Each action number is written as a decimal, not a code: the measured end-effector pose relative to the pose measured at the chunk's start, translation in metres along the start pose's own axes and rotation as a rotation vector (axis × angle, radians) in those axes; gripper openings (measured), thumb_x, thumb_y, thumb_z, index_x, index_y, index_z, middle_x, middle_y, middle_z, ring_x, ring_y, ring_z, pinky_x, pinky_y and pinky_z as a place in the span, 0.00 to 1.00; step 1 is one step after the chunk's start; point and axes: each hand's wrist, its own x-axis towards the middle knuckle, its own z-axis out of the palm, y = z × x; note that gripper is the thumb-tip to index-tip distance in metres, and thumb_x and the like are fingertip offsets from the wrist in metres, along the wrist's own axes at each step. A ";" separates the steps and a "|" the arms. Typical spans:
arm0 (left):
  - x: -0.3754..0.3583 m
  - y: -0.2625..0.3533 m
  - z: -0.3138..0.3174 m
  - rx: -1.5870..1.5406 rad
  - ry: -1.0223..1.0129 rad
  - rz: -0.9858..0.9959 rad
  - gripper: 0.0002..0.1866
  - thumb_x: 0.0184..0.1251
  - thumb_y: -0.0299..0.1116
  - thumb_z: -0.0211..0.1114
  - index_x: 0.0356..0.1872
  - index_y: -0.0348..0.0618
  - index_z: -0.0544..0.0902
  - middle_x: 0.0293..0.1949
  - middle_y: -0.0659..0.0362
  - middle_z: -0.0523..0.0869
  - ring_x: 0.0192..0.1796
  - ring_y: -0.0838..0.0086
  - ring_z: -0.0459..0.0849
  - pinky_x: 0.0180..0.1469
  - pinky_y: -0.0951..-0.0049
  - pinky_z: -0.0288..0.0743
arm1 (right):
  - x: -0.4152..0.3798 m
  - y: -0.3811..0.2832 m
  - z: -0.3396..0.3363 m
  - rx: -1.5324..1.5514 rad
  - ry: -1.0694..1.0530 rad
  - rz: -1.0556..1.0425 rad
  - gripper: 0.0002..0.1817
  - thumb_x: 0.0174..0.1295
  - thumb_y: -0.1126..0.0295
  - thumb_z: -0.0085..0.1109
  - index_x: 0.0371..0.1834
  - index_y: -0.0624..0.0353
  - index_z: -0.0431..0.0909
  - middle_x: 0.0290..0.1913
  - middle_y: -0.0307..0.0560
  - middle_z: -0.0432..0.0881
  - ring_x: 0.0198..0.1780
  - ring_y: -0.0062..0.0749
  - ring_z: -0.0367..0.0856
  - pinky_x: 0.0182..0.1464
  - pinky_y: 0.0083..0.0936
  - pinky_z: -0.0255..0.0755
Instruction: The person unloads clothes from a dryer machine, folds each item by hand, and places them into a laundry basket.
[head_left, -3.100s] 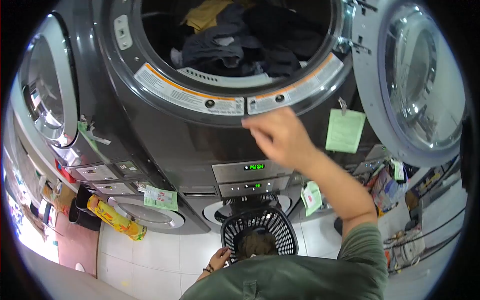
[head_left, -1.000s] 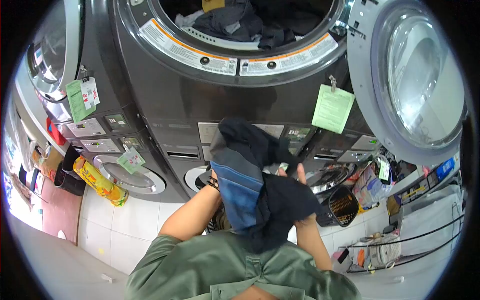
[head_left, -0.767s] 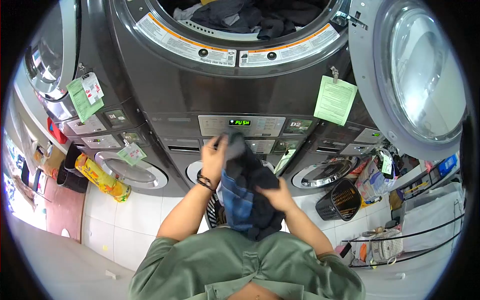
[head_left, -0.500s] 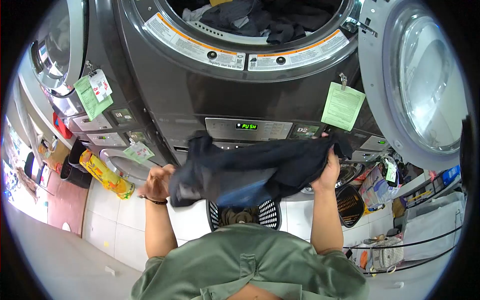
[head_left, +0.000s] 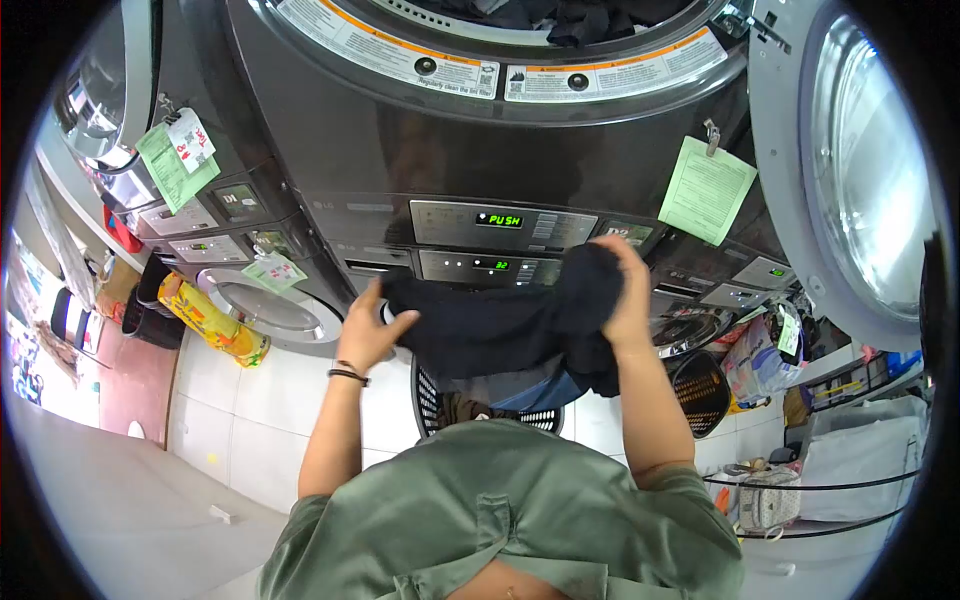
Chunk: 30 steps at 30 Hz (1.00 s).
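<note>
A dark navy garment is stretched between my two hands in front of the dryer's control panel. My right hand grips its bunched right end. At the left end, my left hand has thumb and fingers apart beside the cloth's edge, some fingertips hidden behind it. Below the garment a black basket stands on the floor with brown and blue cloth in it. More dark clothes lie in the open drum above.
The dryer's round glass door hangs open at the right. Green paper slips are clipped to the machines. A yellow bag stands on the floor at the left, and another black basket stands at the right.
The garment's left end has straightened and dropped a little, and its right end is more bunched. My left hand has moved right, nearer the cloth. The view has shifted downward.
</note>
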 end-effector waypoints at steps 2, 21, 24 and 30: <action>0.002 0.100 -0.022 -0.202 -0.237 0.162 0.34 0.47 0.47 0.76 0.53 0.34 0.79 0.46 0.45 0.84 0.50 0.58 0.82 0.57 0.65 0.73 | -0.004 -0.016 0.040 -0.469 -0.049 -0.330 0.13 0.43 0.83 0.57 0.35 0.61 0.76 0.37 0.52 0.78 0.45 0.48 0.78 0.48 0.33 0.73; 0.017 0.077 -0.142 -0.566 -0.141 -0.033 0.19 0.54 0.38 0.74 0.40 0.38 0.78 0.39 0.61 0.83 0.45 0.77 0.79 0.50 0.73 0.72 | -0.047 0.105 -0.034 -0.858 -0.352 0.316 0.22 0.44 0.75 0.55 0.47 0.63 0.79 0.41 0.64 0.82 0.47 0.60 0.79 0.50 0.41 0.72; -0.010 0.073 -0.150 0.035 -0.444 -0.041 0.22 0.46 0.29 0.74 0.44 0.44 0.76 0.36 0.51 0.84 0.41 0.60 0.84 0.43 0.66 0.76 | -0.035 0.101 -0.086 -0.818 -0.303 0.223 0.19 0.44 0.79 0.56 0.43 0.66 0.78 0.39 0.62 0.83 0.45 0.54 0.82 0.48 0.37 0.72; -0.050 0.050 -0.179 0.081 -0.715 -0.018 0.14 0.48 0.28 0.71 0.37 0.38 0.79 0.29 0.51 0.81 0.36 0.56 0.79 0.41 0.60 0.72 | -0.008 0.033 -0.162 -0.525 -0.668 0.265 0.21 0.33 0.69 0.72 0.34 0.65 0.78 0.30 0.43 0.80 0.27 0.28 0.76 0.36 0.25 0.71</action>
